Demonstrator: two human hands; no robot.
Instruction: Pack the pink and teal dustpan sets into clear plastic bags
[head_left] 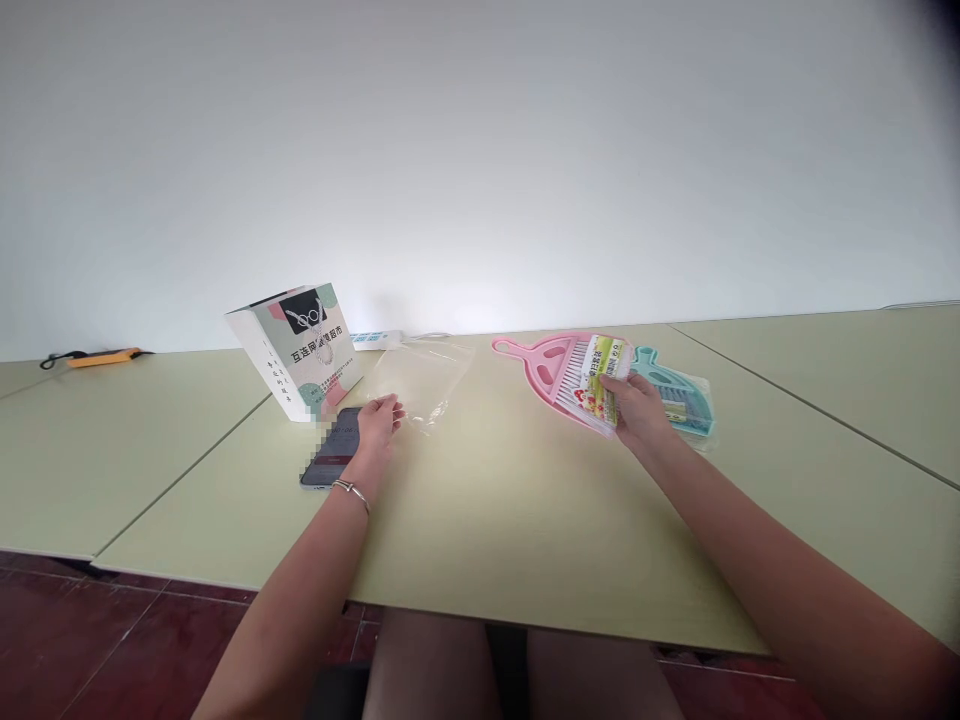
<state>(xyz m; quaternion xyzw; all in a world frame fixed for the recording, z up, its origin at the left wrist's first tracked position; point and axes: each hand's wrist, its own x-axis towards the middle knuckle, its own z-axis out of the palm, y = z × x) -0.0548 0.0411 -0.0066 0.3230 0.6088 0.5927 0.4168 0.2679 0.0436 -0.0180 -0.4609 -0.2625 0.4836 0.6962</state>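
Note:
My right hand [641, 408] grips a pink dustpan [541, 362] with a white-bristled brush [576, 372] nested in it, its handle pointing left. A printed paper label [598, 378] wraps the set under my thumb. Just behind that hand lies a teal dustpan and brush set [694, 402], partly covered by clear film. My left hand [382, 420] pinches the near left edge of a clear plastic bag [431, 380], which lies flat on the table. Beside that hand is a dark smartphone [334, 450], screen up.
Behind the phone a white printed paper bag [300, 350] with a rope handle stands tilted. A white power strip [376, 341] sits by the wall. Far left lies an orange-and-black object [103, 357]. Seams cross the pale table [495, 540], whose front edge is near my legs.

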